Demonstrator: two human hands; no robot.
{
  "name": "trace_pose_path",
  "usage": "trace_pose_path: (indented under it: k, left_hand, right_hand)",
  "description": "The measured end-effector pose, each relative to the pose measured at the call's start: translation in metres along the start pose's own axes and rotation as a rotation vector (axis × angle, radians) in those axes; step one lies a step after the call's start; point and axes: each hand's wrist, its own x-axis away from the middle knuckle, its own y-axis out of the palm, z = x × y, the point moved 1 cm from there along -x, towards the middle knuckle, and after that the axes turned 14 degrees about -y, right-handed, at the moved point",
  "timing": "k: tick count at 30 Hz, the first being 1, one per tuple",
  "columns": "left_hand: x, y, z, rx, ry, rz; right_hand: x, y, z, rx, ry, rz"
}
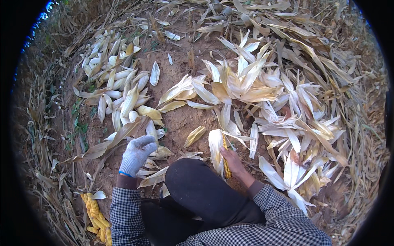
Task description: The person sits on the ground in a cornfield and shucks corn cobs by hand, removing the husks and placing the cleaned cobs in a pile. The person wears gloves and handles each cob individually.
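Observation:
My right hand, bare, is closed around a yellow corn cob in front of my knee. Pale husk still hangs along the cob's left side and over its top. My left hand, in a whitish knitted glove with a blue edge, is raised at the left with its fingers bent; whether it holds anything cannot be seen. Just beyond the glove lies a pile of corn ears in their husks. A brown-yellow husk piece rests on the soil between the hands.
Stripped husks cover the ground ahead and to the right. Husked yellow cobs lie in a heap at the lower left. Dry corn stalks and leaves ring the bare reddish soil. My bent knee juts up between my arms.

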Motion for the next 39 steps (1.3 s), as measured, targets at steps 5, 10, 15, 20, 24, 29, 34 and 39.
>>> trace_pose_path:
  k: [5,10,15,20,24,29,34,39]
  left_hand:
    - [0.013,0.015,0.004,0.284,0.017,-0.197]
    - [0.02,0.021,0.014,0.564,0.131,-0.227]
    - [0.015,0.002,0.012,0.561,0.234,-0.099]
    - [0.012,-0.015,-0.01,0.67,0.182,-0.121]
    - [0.009,-0.015,-0.016,0.636,-0.038,-0.002]
    - [0.017,-0.033,-0.027,1.262,0.048,-0.147]
    - [0.011,-0.065,-0.04,1.542,0.312,-0.188]
    - [0.006,-0.042,-0.031,1.641,0.4,-0.386]
  right_hand:
    - [-0.057,0.064,-0.046,-0.132,-0.127,-0.078]
    - [-0.085,0.129,-0.097,-0.109,-0.436,-0.223]
    - [-0.086,0.182,-0.119,0.197,-0.581,-0.34]
    - [-0.081,0.189,-0.111,0.181,-0.474,-0.455]
    - [-0.082,0.181,-0.1,0.001,-0.198,-0.497]
    - [-0.081,0.181,-0.102,0.049,-0.098,-0.582]
    - [-0.083,0.195,-0.1,0.275,-0.388,-0.864]
    - [-0.087,0.193,-0.084,-0.043,-0.076,-0.564]
